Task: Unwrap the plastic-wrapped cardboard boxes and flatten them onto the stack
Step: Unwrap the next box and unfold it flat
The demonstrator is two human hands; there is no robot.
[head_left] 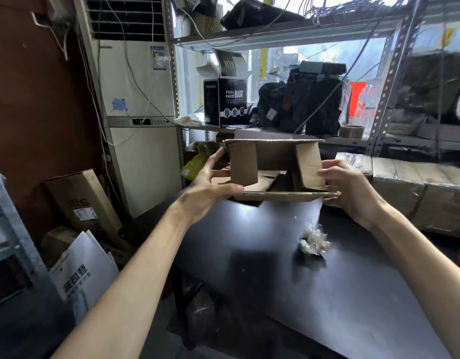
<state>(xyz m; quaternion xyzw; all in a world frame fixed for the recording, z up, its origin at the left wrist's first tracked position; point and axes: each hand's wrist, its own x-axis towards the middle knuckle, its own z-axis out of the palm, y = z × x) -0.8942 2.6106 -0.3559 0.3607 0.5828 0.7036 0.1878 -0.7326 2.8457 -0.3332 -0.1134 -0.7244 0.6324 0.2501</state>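
My left hand (210, 193) and right hand (350, 193) grip the cardboard box (275, 154) by its ends; crumpled plastic (314, 242) lies on the table (275, 294) below.

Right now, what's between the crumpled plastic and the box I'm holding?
Nothing: the head view shows only bare black tabletop between the crumpled plastic and the cardboard box.

a: what do the hands hold?
b: an open cardboard box (272, 154), held over the black table (275, 294). the left hand (210, 190) grips its left end, the right hand (350, 189) its right end.
a: anything near them?
b: crumpled plastic wrap (314, 241) lies on the table below the right wrist. plastic-wrapped boxes (417, 182) sit just beyond the right hand, to its right.
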